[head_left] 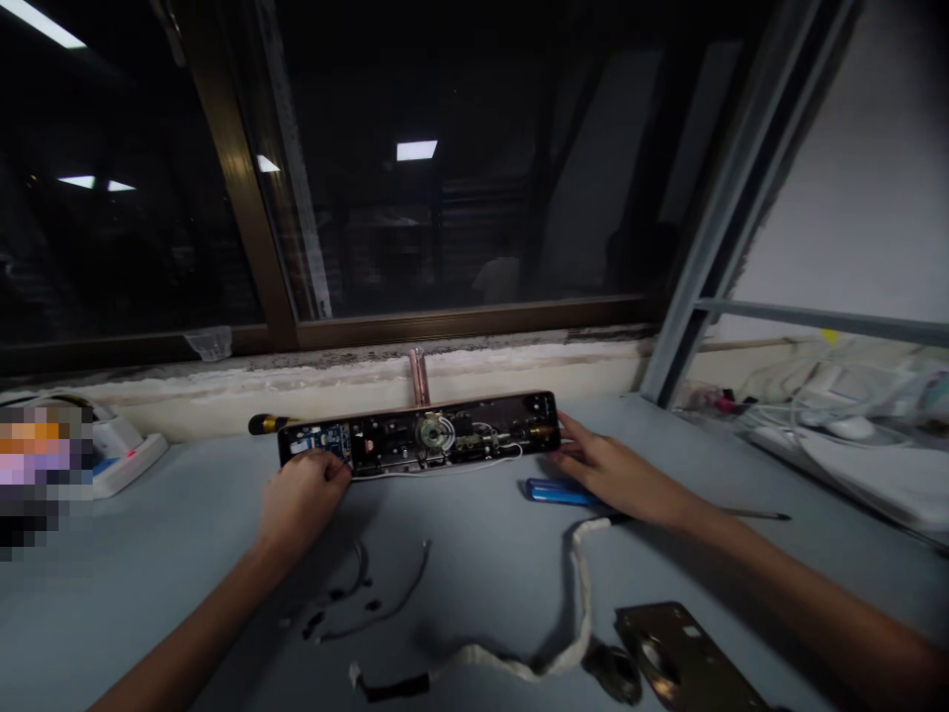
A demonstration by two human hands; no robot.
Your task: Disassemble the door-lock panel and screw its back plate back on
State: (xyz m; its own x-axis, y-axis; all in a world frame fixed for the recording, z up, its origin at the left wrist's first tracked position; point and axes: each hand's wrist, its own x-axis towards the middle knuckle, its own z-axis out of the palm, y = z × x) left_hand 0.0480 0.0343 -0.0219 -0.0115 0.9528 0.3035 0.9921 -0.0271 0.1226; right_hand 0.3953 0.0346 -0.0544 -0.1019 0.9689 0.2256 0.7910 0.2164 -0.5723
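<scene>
A long black housing (pixel 392 445) with its inside exposed stands tilted near the back of the table. It holds a blue circuit board (pixel 326 440) at its left end and a round metal part (pixel 434 432) in the middle. A thin white wire (pixel 460 469) runs along its lower edge. My left hand (pixel 305 489) has its fingers pinched at the lower left corner, over the board. My right hand (pixel 615 470) holds the right end between thumb and fingers. A blue screwdriver handle (pixel 556 491) lies under my right hand.
A white wrapped cable (pixel 583 583) curves across the front of the table. Metal plate (pixel 686 658) and round part (pixel 614 672) lie front right. Small dark wires (pixel 392 608) lie front left. A power strip (pixel 133 470) sits left, a window ledge behind, a metal frame (pixel 678 351) right.
</scene>
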